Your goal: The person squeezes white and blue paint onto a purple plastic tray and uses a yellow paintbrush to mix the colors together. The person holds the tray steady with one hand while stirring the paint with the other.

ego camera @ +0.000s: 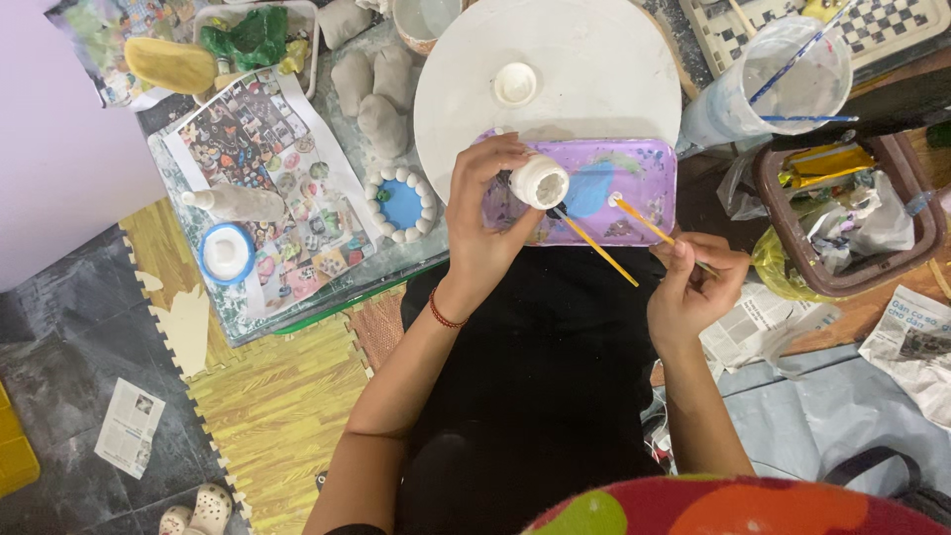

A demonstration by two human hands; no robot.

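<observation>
My left hand (485, 213) grips a small white paint bottle (540, 181), tipped with its mouth toward me, above a purple paint tray (649, 183) smeared with blue and green. My right hand (693, 282) pinches a thin orange-handled brush (639, 220) whose white tip rests on the tray. A second orange brush (594, 246) lies slanted across the tray's near edge. The bottle's white cap (515, 83) sits on a round white board (594, 59) behind the tray. A red thread bracelet circles my left wrist.
A clear cup of cloudy water with brushes (783, 79) stands at the right. A brown basket of scraps (852, 213) is beside it. At the left lie a blue-centred clay dish (401, 203), grey clay pieces (381, 94) and a blue-rimmed lid (226, 253) on printed paper.
</observation>
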